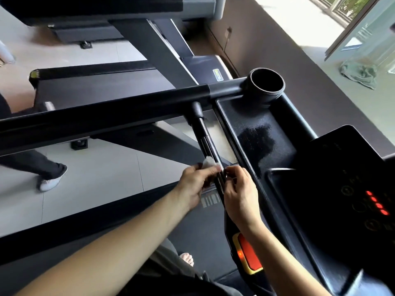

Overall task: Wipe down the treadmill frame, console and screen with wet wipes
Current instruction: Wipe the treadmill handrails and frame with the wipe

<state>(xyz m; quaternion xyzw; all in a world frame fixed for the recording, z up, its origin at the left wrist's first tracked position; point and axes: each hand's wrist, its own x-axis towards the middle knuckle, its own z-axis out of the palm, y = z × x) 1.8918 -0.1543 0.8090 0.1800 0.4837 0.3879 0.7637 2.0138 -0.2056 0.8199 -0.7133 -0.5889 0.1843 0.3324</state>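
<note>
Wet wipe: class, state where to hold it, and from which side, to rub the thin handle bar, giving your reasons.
Best hold the wet wipe by its bunched middle and bring it from the left, as the left hand does. The handle bar is thin and round, so the wipe can fold round it; the tray crowds its right side.

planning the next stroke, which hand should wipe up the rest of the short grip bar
Left. The left hand holds the wet wipe against the grip bar, with bare bar just above; the right hand only pinches the bar.
</note>
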